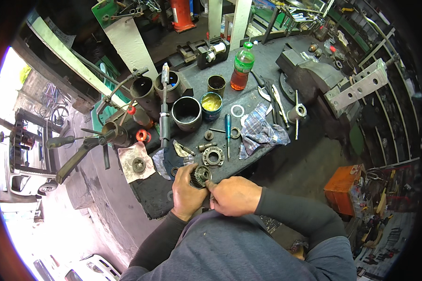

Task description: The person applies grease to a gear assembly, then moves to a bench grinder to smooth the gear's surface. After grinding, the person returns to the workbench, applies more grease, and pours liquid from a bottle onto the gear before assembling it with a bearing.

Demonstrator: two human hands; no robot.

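Observation:
My left hand is wrapped around a toothed metal gear with a hollow hub, held just over the bench's near edge. My right hand is closed with its fingers curled; its index fingertip touches the gear's right rim. What else sits inside those fingers is hidden. Just beyond the gear lies a round bolted flange. Small metal fittings and a blue-handled screwdriver rest near it. To the left, a small gear-like part sits on a stained cloth.
Metal cylinders and a tin of yellow grease stand on the dark workbench. Behind them is a green-topped bottle of red liquid. A checked rag lies right, before a large vise. An orange box stands lower right.

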